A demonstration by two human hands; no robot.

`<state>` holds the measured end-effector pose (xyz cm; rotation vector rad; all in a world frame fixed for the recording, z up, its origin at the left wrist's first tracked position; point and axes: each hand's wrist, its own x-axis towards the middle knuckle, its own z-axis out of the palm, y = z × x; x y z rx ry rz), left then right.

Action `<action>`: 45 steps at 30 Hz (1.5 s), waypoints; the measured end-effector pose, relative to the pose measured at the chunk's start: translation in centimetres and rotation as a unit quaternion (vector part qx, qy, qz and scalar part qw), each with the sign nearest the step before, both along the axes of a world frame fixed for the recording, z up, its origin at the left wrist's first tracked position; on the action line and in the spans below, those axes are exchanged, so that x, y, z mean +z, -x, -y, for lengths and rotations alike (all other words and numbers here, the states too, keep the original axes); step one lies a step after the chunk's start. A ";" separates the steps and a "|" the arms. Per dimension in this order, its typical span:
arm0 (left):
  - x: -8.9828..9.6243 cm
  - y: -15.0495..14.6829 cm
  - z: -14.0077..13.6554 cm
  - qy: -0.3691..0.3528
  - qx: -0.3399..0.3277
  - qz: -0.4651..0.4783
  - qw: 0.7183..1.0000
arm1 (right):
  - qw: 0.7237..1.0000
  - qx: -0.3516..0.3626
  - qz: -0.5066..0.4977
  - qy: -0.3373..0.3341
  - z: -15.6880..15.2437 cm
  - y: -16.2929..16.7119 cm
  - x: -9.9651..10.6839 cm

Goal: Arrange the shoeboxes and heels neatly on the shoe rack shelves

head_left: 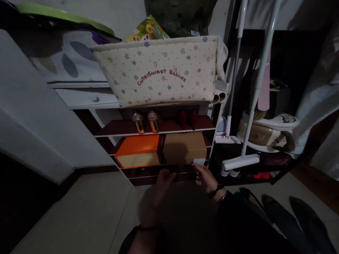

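My left hand (164, 181) is in front of the lower shelves, fingers loosely curled and thumb a little apart, with nothing visible in it. My right hand (207, 179), wearing a dark band at the wrist, is close to the lower right corner of a brown cardboard box (182, 150). Its fingers are bent and apart; whether a fingertip touches the box is not clear. A white label (199, 161) is on the box just above those fingertips. Beside the box, an orange shoebox (139, 145) sits tilted on the same shelf of the rack (169, 126).
Glittery heeled shoes (145, 121) and dark red shoes (188, 119) stand on the shelf above. A star-patterned fabric bin (161, 76) rests on top. To the right lean a flat mop (228, 138) and a white roller mop (241, 161). Dark shoes (280, 211) are on the floor.
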<state>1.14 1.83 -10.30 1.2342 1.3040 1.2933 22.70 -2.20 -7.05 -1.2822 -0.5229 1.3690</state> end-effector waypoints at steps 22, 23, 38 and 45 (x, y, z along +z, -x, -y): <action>2.7 -1.7 -2.9 0.144 -0.095 0.403 0.899 | 0.647 -0.022 0.701 -0.299 -2.9 -2.7 2.8; 2.7 -1.7 -2.9 0.143 -0.095 0.408 0.897 | 0.643 -0.024 0.706 -0.297 -2.9 -2.6 2.6; 1.3 -1.9 2.0 0.175 -0.087 0.437 0.878 | 0.495 0.030 0.825 -0.270 1.9 -0.6 4.5; 1.2 -1.4 2.8 0.160 -0.104 0.403 0.895 | 0.461 -0.004 0.827 -0.323 1.8 -0.4 2.7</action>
